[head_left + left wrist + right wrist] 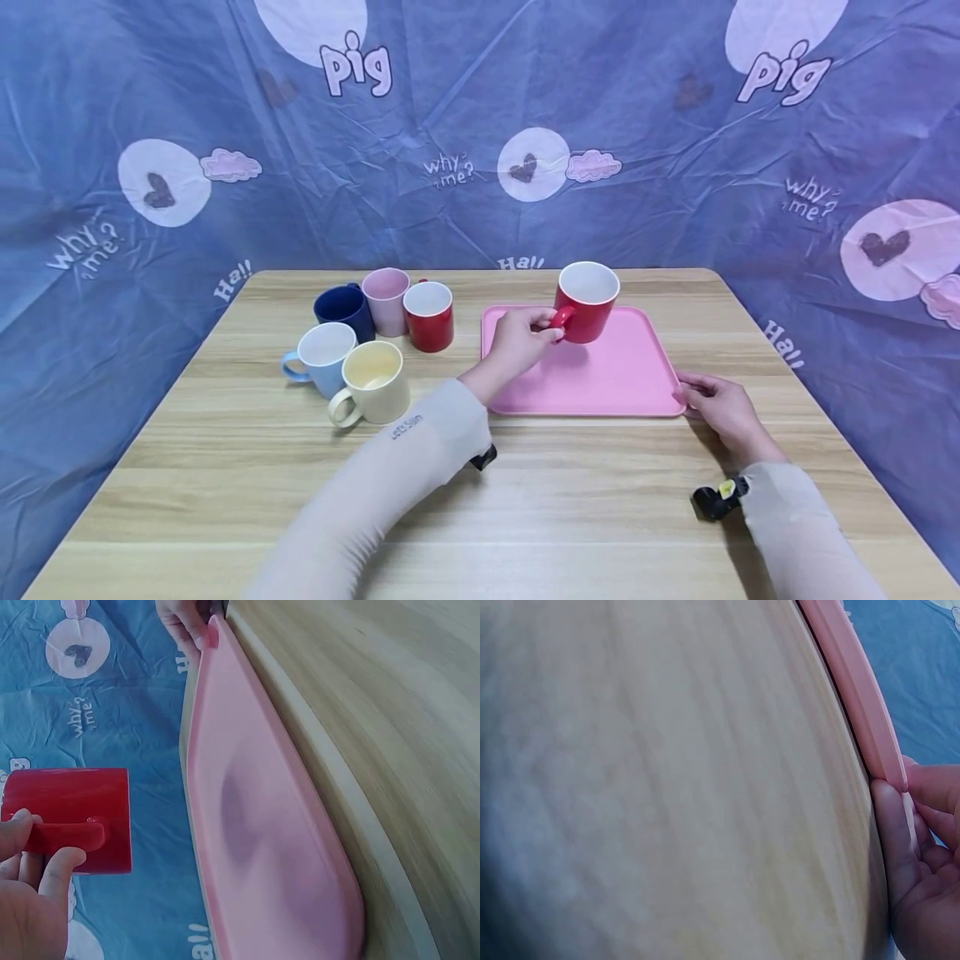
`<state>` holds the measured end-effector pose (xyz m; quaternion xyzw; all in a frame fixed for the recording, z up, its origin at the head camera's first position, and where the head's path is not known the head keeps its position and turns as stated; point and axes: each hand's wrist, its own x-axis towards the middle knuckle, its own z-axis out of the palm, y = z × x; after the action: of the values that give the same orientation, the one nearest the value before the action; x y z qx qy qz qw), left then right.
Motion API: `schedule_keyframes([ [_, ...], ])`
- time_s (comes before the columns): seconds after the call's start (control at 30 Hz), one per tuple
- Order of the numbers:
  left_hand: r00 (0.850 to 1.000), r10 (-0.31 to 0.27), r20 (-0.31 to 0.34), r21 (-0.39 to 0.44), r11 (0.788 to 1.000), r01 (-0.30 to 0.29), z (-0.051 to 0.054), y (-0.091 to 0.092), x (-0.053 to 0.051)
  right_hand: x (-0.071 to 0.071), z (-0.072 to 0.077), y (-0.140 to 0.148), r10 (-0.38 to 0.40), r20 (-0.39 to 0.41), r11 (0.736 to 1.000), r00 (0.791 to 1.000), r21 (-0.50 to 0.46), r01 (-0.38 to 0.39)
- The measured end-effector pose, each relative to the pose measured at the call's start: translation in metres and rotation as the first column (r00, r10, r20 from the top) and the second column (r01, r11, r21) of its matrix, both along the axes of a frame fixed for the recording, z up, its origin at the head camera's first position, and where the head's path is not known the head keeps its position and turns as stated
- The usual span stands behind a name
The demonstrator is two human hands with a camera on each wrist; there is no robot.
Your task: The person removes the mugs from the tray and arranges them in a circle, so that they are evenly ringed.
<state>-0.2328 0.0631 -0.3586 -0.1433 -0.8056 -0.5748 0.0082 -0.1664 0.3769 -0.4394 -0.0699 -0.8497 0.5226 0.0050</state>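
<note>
A red mug (587, 304) with a white inside is held up by its handle in my left hand (522, 343). The left wrist view shows the thumb and fingers around that handle (67, 836). Below the mug lies a pink tray (592, 390) on the table, and the mug's shadow falls on it. My right hand (723, 412) is at the tray's near right corner. In the right wrist view, thumb and fingers (937, 787) pinch the pink rim (862, 697) from both sides.
On the left of the wooden table (570, 517) stand a second red mug (431, 323), a pink mug (388, 308), a navy mug (352, 315), a light blue mug (327, 367) and a cream mug (381, 393). A blue printed cloth (450, 108) hangs behind the table.
</note>
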Motion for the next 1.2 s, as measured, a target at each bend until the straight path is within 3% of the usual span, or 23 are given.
schedule_keyframes([
  [0.23, 1.000, 0.011, 0.007, 0.005, 1.000, -0.011, -0.001, -0.030, 0.009, 0.000, -0.001, 0.001, -0.001, 0.000, 1.000, 1.000, -0.028, 0.001],
  [0.47, 0.999, 0.033, 0.035, 0.001, 0.999, -0.033, -0.006, -0.057, 0.024, -0.001, -0.002, 0.001, 0.002, 0.010, 1.000, 1.000, -0.025, -0.002],
  [0.83, 0.995, 0.079, 0.057, -0.025, 0.997, -0.077, -0.022, -0.096, 0.045, -0.001, -0.001, 0.001, 0.004, 0.017, 0.999, 1.000, -0.054, -0.003],
  [1.2, 0.988, 0.145, 0.055, 0.025, 0.989, -0.147, -0.037, -0.121, 0.060, -0.002, -0.002, 0.002, -0.001, 0.035, 0.999, 0.999, -0.052, 0.003],
])
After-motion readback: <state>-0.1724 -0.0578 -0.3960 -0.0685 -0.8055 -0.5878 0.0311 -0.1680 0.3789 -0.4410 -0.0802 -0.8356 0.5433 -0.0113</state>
